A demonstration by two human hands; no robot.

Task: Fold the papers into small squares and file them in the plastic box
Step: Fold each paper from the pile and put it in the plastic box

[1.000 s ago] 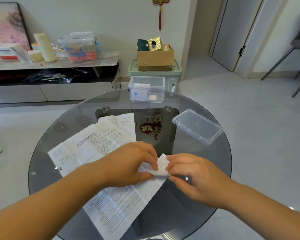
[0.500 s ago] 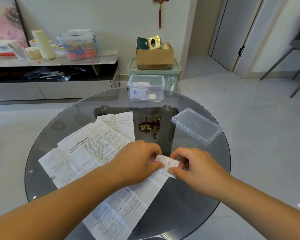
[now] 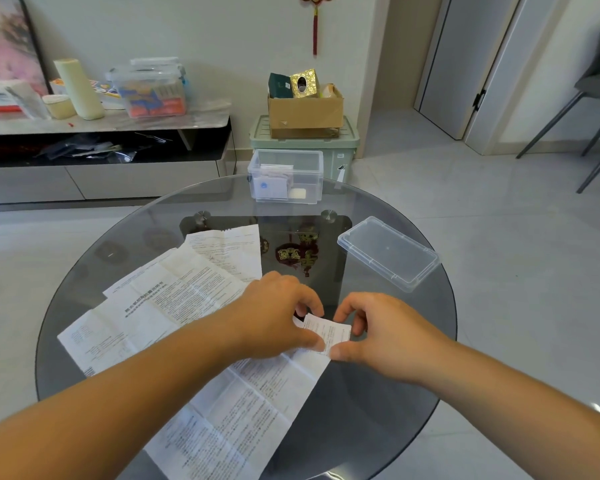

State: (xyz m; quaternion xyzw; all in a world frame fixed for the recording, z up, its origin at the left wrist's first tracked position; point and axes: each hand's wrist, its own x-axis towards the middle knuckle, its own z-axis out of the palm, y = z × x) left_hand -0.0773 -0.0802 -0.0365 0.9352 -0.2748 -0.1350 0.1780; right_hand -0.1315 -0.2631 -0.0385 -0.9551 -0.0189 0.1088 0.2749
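A small folded paper square point(image 3: 327, 332) lies near the middle of the round glass table point(image 3: 413, 341), on top of a large unfolded printed sheet point(image 3: 222, 410). My left hand point(image 3: 274, 320) pinches its left edge between thumb and fingers. My right hand point(image 3: 378, 330) pinches its right edge, thumb below and fingers above. More unfolded printed sheets point(image 3: 174, 289) spread to the left. The clear plastic box point(image 3: 286, 176) stands open at the table's far edge with folded papers inside its left part. Its clear lid point(image 3: 388, 252) lies on the table at the right.
Behind the table a cardboard box point(image 3: 305, 110) sits on a green storage bin point(image 3: 340, 147). A low cabinet point(image 3: 101, 150) with clutter runs along the left wall. Grey chair legs point(image 3: 596, 133) stand at the far right, on a tiled floor.
The paper has become a smaller, flatter square. Both hands shifted from pressing the fold to pinching its two sides.
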